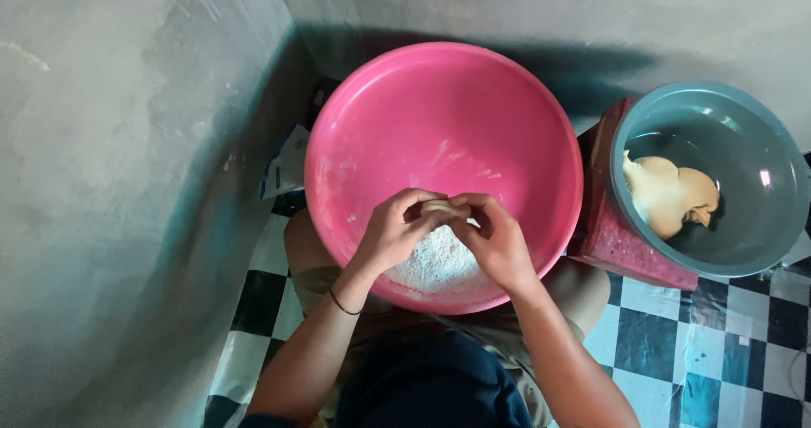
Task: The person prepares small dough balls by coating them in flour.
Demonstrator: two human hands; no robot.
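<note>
Head-camera view, taken from above: nearest the lens, a dark garment and two bare forearms are seen, with a thin dark band (342, 303) worn on the left wrist. The knees are tucked under a large pink basin (363, 115), which is held at the lap over a black-and-white chequered floor (676, 343).

Just beyond the forearms, the two hands are brought together over the near part of the basin. The left hand (395, 229) is curled, its fingers bent inward and closed on a small pale lump of dough (441, 207). The right hand (497, 240) is curled likewise, its fingertips pressed on the same lump from the other side, so that the dough is pinched between both hands and only a sliver of it is shown. Below the hands, a heap of white flour (435, 267) is piled against the near wall of the basin, and faint floury smears are seen on the bare pink bottom further in.

To the right, well apart from the hands, a grey-blue bowl (760, 225) is set on a dark red block (617, 242); a larger mass of tan dough (667, 193) is lying in it. At the far left of the basin, a blue-and-white packet (285, 164) is wedged against the grey wall (101, 141).
</note>
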